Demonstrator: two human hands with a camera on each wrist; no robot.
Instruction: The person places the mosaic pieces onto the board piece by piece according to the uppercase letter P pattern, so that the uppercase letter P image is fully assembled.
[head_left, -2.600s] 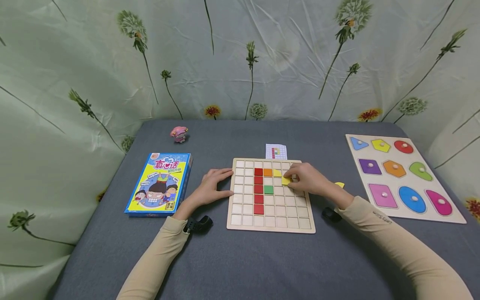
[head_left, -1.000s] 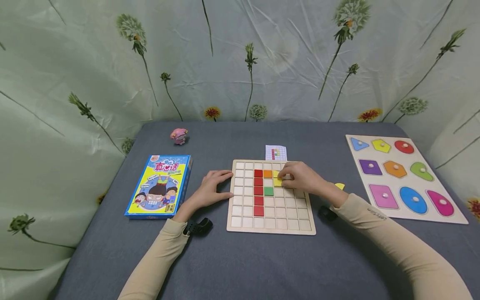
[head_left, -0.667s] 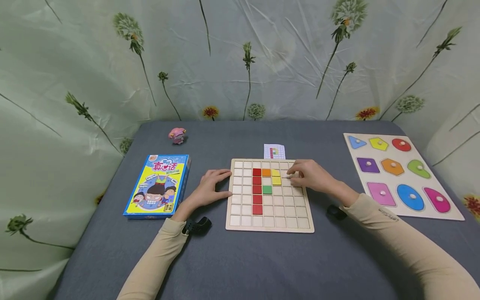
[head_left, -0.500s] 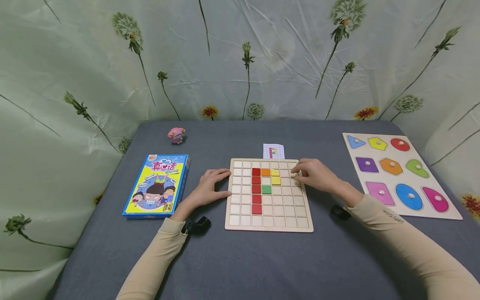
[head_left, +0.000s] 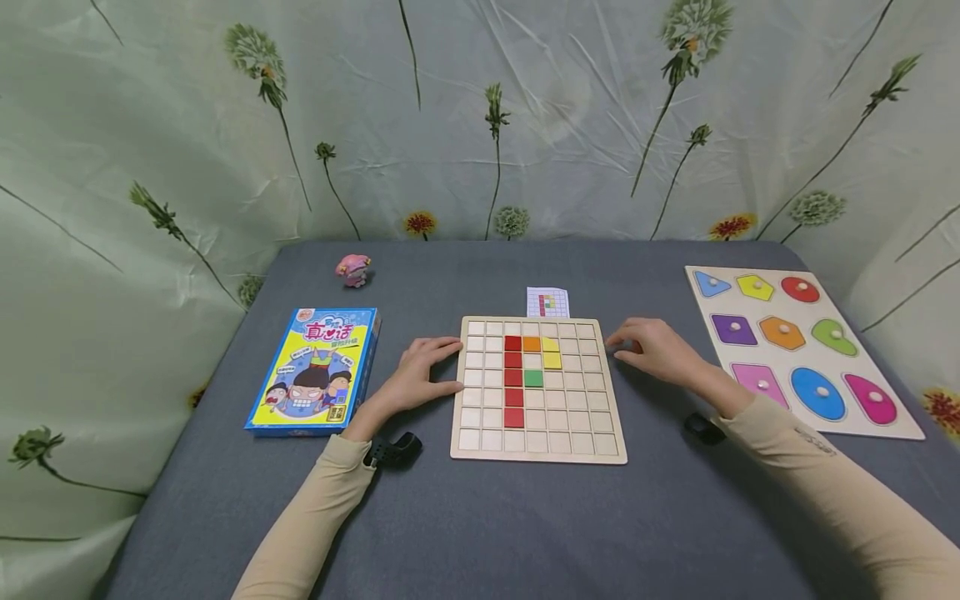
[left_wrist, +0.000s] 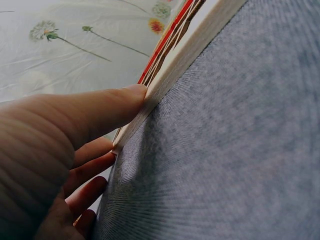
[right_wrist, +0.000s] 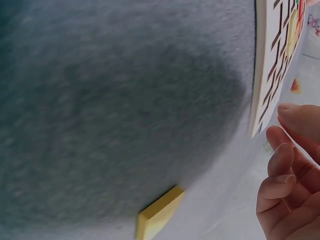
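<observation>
A wooden grid board (head_left: pixel 537 450) lies flat on the table. It bears a column of several red tiles (head_left: pixel 513 378), an orange tile (head_left: pixel 531 344), a green tile (head_left: pixel 533 379) and two yellow tiles (head_left: pixel 552 361), one below the other. My left hand (head_left: pixel 411 379) touches the board's left edge; in the left wrist view its thumb (left_wrist: pixel 117 105) and fingertips are right at that edge. Just off the board's right side is my right hand (head_left: pixel 663 352), fingers loosely bent, holding nothing. A yellow piece (right_wrist: pixel 160 212) near it shows in the right wrist view; the hand hides it from the head view.
A small printed card (head_left: pixel 548 302) sits at the board's far edge. On the right is a knobbed shape-puzzle board (head_left: pixel 765 308). To the left are a blue and yellow game box (head_left: pixel 315 367) and a pink figurine (head_left: pixel 352 271). Floral cloth (head_left: pixel 450 125) hangs behind.
My right hand slid a yellow tile left, under the other yellow one, and let go. It then drew off the board to the right. The left hand kept its place.
</observation>
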